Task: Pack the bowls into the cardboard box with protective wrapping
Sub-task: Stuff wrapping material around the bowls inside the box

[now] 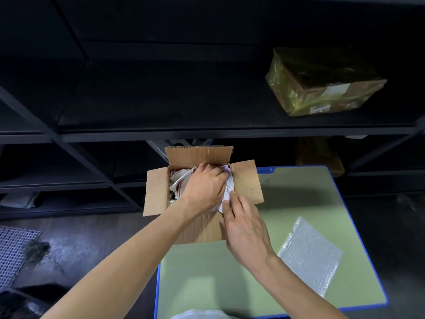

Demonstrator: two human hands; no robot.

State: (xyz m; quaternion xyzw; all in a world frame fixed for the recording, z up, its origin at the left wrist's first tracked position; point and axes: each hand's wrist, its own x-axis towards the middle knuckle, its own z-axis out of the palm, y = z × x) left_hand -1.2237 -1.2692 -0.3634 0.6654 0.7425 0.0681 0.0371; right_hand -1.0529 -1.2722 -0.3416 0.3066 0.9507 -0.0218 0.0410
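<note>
An open cardboard box [158, 192] stands at the far left corner of a green table top, its flaps spread out. Inside it lie wrapped bundles in white paper [178, 178], with a bowl's rim showing between the folds. My left hand [205, 185] reaches into the box and lies flat over a white wrapped bowl [230, 183] at the box's right side. From the near side my right hand [243, 229] touches that bundle's near edge with its fingertips. The bowl itself is mostly hidden by both hands.
A sheet of bubble wrap [310, 254] lies on the green table [207, 277] to the right of my right arm. Dark metal shelving [161, 134] rises behind the box; a plastic-wrapped parcel [322, 84] sits on a shelf at upper right. Mesh mat [11, 252] on the floor, left.
</note>
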